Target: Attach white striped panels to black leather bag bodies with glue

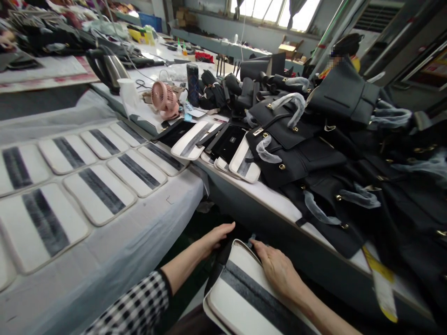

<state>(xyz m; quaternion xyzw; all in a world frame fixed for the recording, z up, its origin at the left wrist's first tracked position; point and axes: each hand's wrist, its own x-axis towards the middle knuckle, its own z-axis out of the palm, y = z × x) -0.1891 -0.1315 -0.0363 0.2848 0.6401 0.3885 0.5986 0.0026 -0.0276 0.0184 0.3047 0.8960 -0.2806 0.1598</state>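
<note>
A white panel with a dark grey stripe (240, 284) lies over my lap at the bottom centre, with dark material along its left side. My right hand (277, 270) rests along the panel's upper right edge, its fingers close together near a small greyish bit; what they grip, if anything, is hidden. Just left of the panel's top end, my left hand (218, 236) reaches forward with its fingers stretched out and nothing visible in it. Similar striped panels (103, 195) are laid out in rows on the covered table at the left.
Black bags (296, 153) with wrapped handles are heaped on the right-hand table (244, 204). Beyond the gap between tables stand a pink fan (164, 97), a kettle (113, 70) and a dark cylinder (193, 83). A partly hidden person (344, 51) is behind the bags.
</note>
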